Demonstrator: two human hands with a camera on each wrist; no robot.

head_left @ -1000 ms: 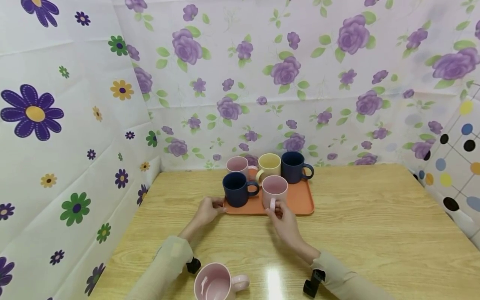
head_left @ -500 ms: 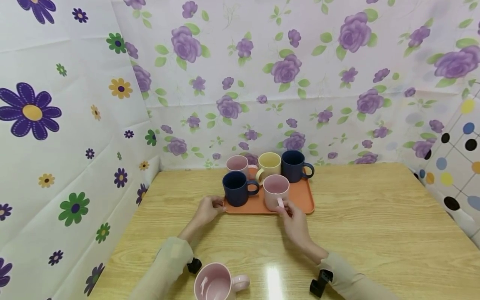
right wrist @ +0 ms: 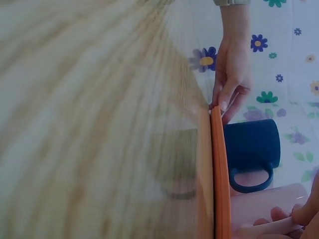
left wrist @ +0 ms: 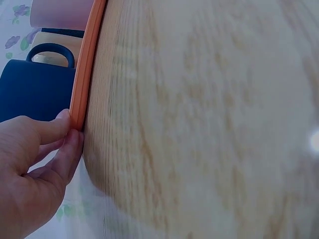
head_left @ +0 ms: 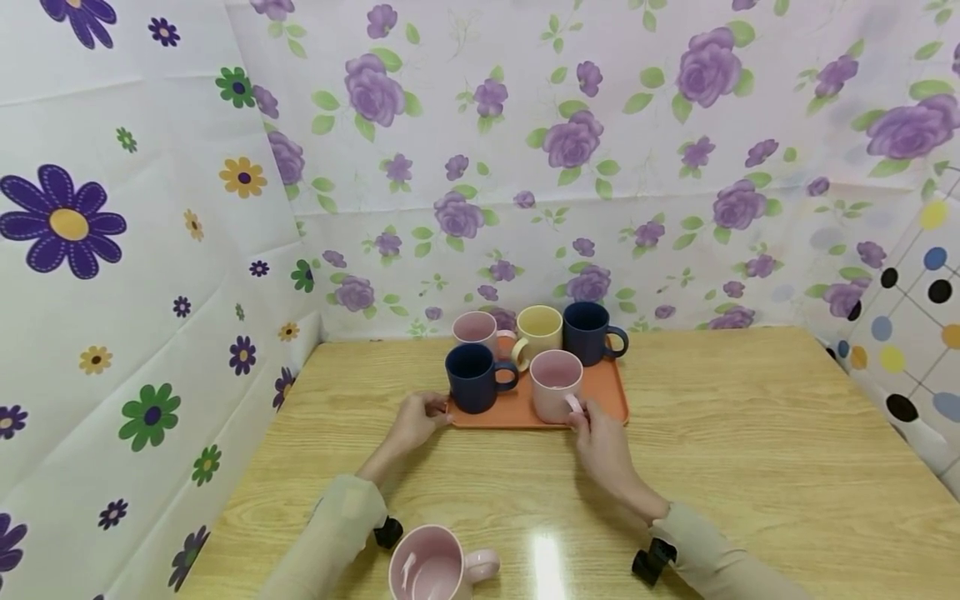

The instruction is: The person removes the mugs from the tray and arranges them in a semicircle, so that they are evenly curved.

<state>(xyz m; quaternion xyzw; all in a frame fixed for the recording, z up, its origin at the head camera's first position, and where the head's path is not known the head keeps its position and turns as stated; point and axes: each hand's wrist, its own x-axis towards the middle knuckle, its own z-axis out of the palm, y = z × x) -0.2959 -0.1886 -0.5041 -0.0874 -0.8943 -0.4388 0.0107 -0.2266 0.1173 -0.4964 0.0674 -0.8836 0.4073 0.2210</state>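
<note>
An orange tray (head_left: 611,400) lies at the table's back edge. My left hand (head_left: 415,422) pinches its front left corner, thumb and fingers on the rim (left wrist: 83,89). With my right hand (head_left: 606,448) I hold the handle of a pink mug (head_left: 553,402) at the tray's front; its base seems to sit on the tray. Left of it stands a navy mug (head_left: 469,388), handle to the right. Behind them are a second pink mug (head_left: 472,330), a yellow mug (head_left: 543,340) and another navy mug (head_left: 584,342).
One more pink mug (head_left: 429,568) stands on the wooden table (head_left: 735,450) near my left forearm, cut off by the frame's lower edge. Flowered cloth (head_left: 510,183) hangs close behind the tray, with more cloth on both sides.
The pink mug in my right hand has shifted slightly right along the tray, and its handle has swung from the front toward the right. My left hand stays at the tray corner.
</note>
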